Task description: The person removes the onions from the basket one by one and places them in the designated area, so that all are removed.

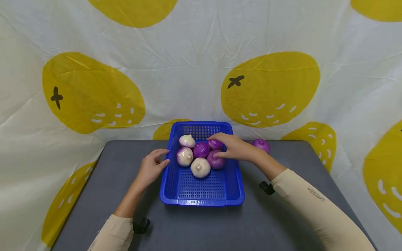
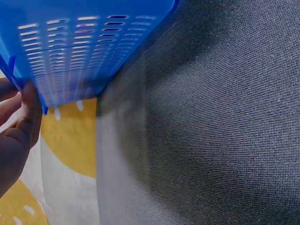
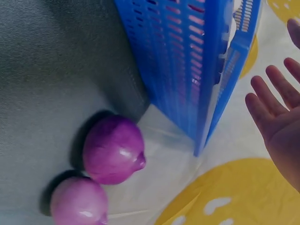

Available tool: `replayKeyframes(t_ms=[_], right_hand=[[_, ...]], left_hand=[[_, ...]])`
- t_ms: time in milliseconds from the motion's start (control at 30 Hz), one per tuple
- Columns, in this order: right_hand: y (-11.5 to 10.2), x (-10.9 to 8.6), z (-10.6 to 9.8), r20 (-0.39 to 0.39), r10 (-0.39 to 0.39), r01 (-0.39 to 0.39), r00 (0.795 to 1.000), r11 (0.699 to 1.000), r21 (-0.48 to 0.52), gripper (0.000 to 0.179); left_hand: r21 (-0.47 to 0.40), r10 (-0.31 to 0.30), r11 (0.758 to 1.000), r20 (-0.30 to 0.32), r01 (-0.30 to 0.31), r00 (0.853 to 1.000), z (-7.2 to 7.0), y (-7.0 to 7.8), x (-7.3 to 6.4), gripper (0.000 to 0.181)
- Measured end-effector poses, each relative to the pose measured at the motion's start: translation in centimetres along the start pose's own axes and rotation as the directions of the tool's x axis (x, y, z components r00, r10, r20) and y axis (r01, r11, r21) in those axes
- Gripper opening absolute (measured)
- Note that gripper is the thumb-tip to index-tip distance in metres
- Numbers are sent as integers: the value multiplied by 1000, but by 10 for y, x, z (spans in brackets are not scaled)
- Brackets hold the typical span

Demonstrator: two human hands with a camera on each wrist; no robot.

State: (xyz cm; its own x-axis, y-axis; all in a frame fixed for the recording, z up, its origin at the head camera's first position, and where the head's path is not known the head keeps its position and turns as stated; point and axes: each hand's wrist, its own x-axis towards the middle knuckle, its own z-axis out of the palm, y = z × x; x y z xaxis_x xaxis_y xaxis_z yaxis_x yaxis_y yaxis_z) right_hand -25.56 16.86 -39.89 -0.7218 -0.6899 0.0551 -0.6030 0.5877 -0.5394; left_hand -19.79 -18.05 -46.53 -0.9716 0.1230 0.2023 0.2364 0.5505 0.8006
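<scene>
A blue plastic basket (image 1: 202,201) with slotted walls stands on the table and holds several onions. On its left side lie a white onion (image 1: 187,141) and a white-and-purple onion (image 1: 185,156), with another white onion (image 1: 200,168) at the front of the group. Purple onions, such as the middle one (image 1: 201,150), fill the rest of the cluster. My left hand (image 1: 151,167) touches the basket's left rim with fingertips and thumb. Over the right-hand purple onions hovers my right hand (image 1: 233,146); the right wrist view shows its fingers spread, holding nothing.
Two purple onions, one darker (image 3: 114,150) and one paler (image 3: 79,201), lie on the table outside the basket's right wall, near the back edge. A dark grey cloth covers the table (image 1: 201,230). Behind it hangs a white curtain (image 1: 188,87) with yellow fruit shapes.
</scene>
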Motion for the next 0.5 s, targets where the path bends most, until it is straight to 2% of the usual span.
replayKeyframes(t_ms=[267,500], right_hand=[[-10,17,9,169,-33,18,985,996,92,57],[-14,31,23,285,-105,78,953,991,104,57]], left_hand=[[10,-4,1000,9,4,1000,0,-2,1,35],[25,-1,1000,8,1,1000,-1,-2,2,35]])
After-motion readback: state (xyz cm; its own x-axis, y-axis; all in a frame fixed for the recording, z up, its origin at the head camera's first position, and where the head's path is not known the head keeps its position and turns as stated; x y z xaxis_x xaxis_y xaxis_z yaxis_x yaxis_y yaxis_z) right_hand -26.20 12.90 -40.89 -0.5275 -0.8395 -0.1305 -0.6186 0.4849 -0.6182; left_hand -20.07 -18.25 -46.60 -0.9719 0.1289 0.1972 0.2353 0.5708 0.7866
